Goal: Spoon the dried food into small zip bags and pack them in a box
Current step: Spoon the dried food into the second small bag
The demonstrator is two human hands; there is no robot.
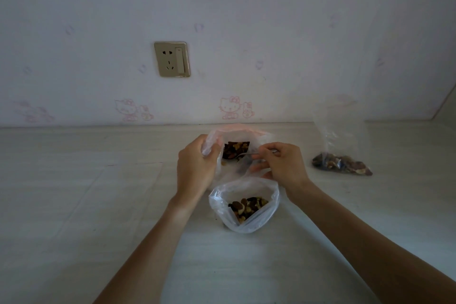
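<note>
A large clear plastic bag (237, 136) of mixed dried food (234, 149) stands open at the middle of the table. My left hand (196, 168) grips its left rim and holds it open. My right hand (283, 165) pinches the handle of a metal spoon (246, 155), whose bowl is inside that bag among the food. Just in front stands a small clear bag (244, 205), mouth open, with some dried food (248, 206) at its bottom. A third clear bag (341, 153) holding dried food lies at the right.
The pale table (98, 205) runs back to a wall with cartoon cat stickers. A brass-coloured wall socket (172, 59) sits above the table at left of centre. No box is in view.
</note>
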